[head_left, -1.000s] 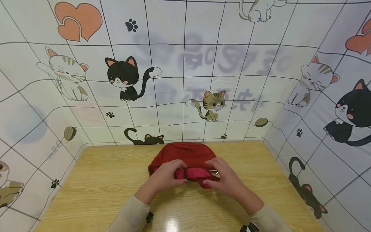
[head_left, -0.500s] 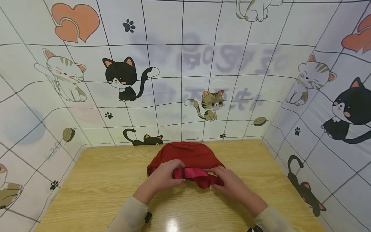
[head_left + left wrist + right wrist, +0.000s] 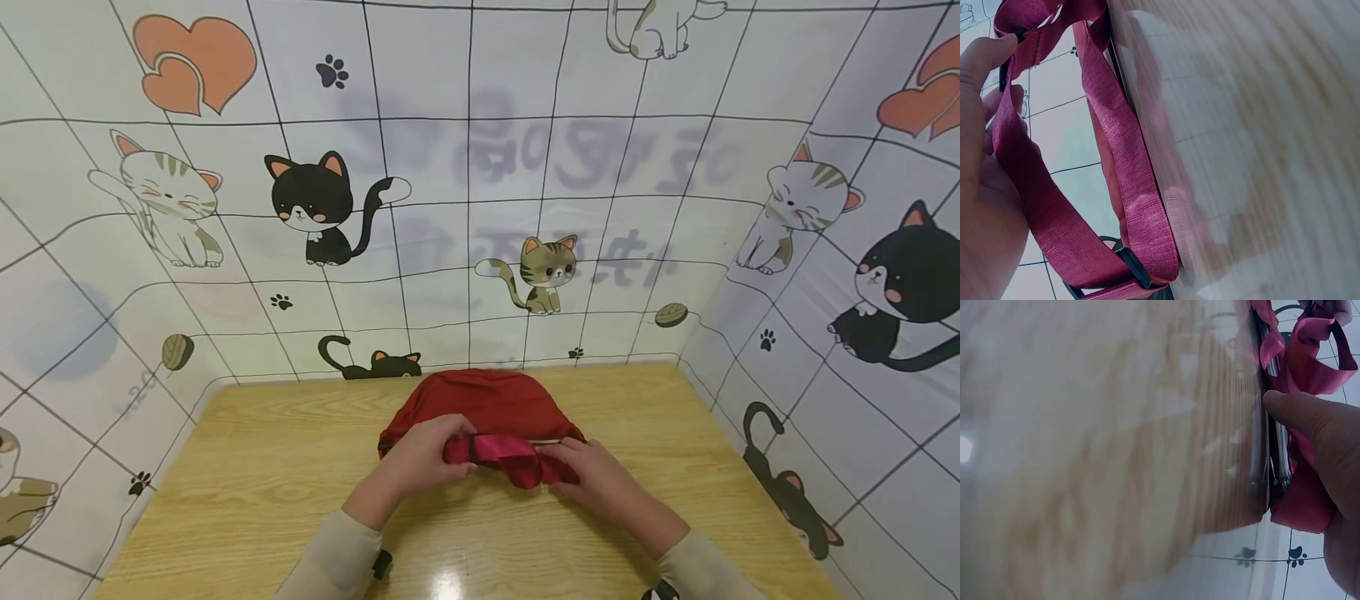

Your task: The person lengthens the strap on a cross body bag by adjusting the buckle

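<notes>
Your red bag point(image 3: 483, 402) sits in the lower middle of the frame, near the desk's point(image 3: 285, 475) far edge, its curved back reaching up to the printed cloth point(image 3: 435, 133). The crimson strap point(image 3: 504, 448) lies bunched along the bag's front, between your two hands.

Your left grip point(image 3: 420, 458), just left of the middle, is clamped on the strap, the thumb pressing beside a small black slider point(image 3: 472, 448). In the left wrist view the strap drops in a long loop to a black buckle point(image 3: 1133, 267) at the bottom of the frame.

Your right grip point(image 3: 600, 479), lower right of the middle, is together on the strap's right-hand end, close against the bag's front edge (how much bag cloth is caught with it, you cannot tell).

Compared with a second ago, your right grip has moved to the right and a little lower, and its fingers no longer lie over the bag's front right corner, which now shows. A pale strip point(image 3: 546, 442) along that edge is plainer, and the strap's loop hangs rounder left of your right fingers. Your left grip and the bag stay almost where they were.
</notes>
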Available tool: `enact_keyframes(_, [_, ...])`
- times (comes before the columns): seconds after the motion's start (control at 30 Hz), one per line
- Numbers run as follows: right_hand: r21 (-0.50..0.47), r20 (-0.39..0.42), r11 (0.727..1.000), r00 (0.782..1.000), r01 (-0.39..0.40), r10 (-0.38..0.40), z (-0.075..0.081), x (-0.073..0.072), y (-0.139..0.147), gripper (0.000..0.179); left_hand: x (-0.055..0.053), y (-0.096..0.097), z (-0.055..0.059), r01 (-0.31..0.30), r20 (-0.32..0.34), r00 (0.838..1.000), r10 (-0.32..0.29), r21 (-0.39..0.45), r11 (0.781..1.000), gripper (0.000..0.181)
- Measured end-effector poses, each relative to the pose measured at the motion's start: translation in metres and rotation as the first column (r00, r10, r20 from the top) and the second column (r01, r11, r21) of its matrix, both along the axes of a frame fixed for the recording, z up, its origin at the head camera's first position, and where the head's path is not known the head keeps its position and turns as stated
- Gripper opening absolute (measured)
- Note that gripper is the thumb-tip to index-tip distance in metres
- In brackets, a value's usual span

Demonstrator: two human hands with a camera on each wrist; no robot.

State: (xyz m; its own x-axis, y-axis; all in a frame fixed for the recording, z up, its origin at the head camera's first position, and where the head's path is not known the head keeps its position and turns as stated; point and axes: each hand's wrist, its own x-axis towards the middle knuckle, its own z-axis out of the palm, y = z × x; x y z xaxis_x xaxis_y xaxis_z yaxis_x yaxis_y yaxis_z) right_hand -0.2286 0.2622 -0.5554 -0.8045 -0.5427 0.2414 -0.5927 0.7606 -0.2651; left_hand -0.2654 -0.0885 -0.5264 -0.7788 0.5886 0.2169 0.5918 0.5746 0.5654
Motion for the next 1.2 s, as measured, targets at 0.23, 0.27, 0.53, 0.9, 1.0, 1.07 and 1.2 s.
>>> enact_keyframes(0.23, [0.055, -0.012, 0.998, 1.0, -0.007, 0.008, 0.002, -0.002, 0.005, 0.053, 0.001, -0.002, 0.001, -0.013, 0.021, 1.0, 0.014, -0.021, 1.0, 0.039])
enact_keyframes(0.27, [0.059, -0.026, 0.998, 1.0, -0.013, 0.015, 0.002, -0.003, 0.006, 0.052, 0.001, -0.002, 0.001, -0.016, 0.022, 1.0, 0.017, -0.026, 1.0, 0.039])
enact_keyframes(0.53, [0.124, -0.123, 0.992, 0.992, -0.026, 0.041, 0.0, -0.008, 0.017, 0.051, 0.0, -0.005, 0.0, -0.02, 0.031, 0.999, 0.021, -0.034, 0.999, 0.039])
enact_keyframes(0.9, [0.184, -0.098, 0.982, 0.995, 0.034, -0.016, 0.007, -0.011, 0.036, 0.043, -0.002, -0.011, 0.002, -0.048, 0.026, 0.998, 0.05, -0.054, 0.997, 0.04])
enact_keyframes(1.0, [0.157, -0.067, 0.986, 0.997, 0.051, -0.041, 0.01, -0.009, 0.033, 0.043, -0.002, -0.012, 0.003, -0.044, 0.034, 0.998, 0.046, -0.057, 0.997, 0.04])
enact_keyframes(1.07, [0.131, -0.045, 0.99, 0.998, 0.044, -0.038, 0.013, -0.008, 0.026, 0.047, -0.001, -0.012, 0.003, -0.038, 0.033, 0.999, 0.04, -0.059, 0.998, 0.04])
enact_keyframes(1.2, [0.066, -0.02, 0.998, 1.0, 0.0, 0.002, 0.014, -0.007, 0.003, 0.055, -0.001, -0.011, 0.003, -0.033, 0.029, 0.999, 0.035, -0.055, 0.998, 0.04])
